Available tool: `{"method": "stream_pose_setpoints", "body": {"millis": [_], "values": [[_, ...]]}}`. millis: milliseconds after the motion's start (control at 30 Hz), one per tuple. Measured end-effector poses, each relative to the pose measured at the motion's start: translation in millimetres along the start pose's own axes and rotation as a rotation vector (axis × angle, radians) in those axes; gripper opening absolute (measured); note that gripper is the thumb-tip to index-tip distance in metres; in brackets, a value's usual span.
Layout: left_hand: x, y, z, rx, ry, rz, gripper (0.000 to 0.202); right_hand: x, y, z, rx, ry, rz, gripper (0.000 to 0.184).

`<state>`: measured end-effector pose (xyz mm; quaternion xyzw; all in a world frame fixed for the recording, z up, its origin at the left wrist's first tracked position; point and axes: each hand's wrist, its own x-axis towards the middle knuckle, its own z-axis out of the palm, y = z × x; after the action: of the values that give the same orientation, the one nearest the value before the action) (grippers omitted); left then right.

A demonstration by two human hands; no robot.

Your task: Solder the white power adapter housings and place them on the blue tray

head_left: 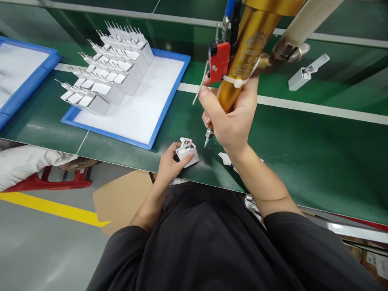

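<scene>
My left hand (170,163) grips a small white plastic housing (190,159) on the green bench top, near its front edge. The housing's upper side stands open, with small parts and wires showing inside. My right hand (232,115) is wrapped round a gold glue-dispensing gun (242,52) with a red switch box (219,60) strapped to its side. The gun's pale nozzle tip (207,141) points down, a little right of the housing and apart from it. A white piece (224,159) lies on the bench, partly hidden by my right forearm.
A blue-rimmed tray (165,121) at the left bears rows of white housings (112,68) with upright pins. Another blue-rimmed tray (45,66) lies farther left. One open white housing (307,72) sits at the back right. A white-sleeved arm (33,161) shows at the left.
</scene>
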<state>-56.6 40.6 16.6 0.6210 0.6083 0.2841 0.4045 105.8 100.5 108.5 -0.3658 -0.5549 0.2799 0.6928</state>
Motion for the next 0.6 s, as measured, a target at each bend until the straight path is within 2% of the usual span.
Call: {"method": "stream_pose_setpoints", "body": {"millis": [133,233,400,500,600], "values": [[2,0,-4.3,0.102,-0.021,0.045,0.04,4,5,-1,0.003,-0.001,0.034,0.044],[7,2,-6.5,0.107,-0.088,0.054,0.048,4,3,-2,-0.001,0.006,0.054,0.043],[21,5,2.3,-0.134,-0.136,0.053,0.05,3,-4,-2,0.026,0.024,0.051,0.039],[26,4,12.7,-0.2,-0.081,0.085,0.04,3,-7,-2,0.027,0.035,0.07,0.036],[23,5,16.0,-0.046,0.052,0.183,0.036,3,-11,-2,0.017,0.04,0.09,0.034]]}}
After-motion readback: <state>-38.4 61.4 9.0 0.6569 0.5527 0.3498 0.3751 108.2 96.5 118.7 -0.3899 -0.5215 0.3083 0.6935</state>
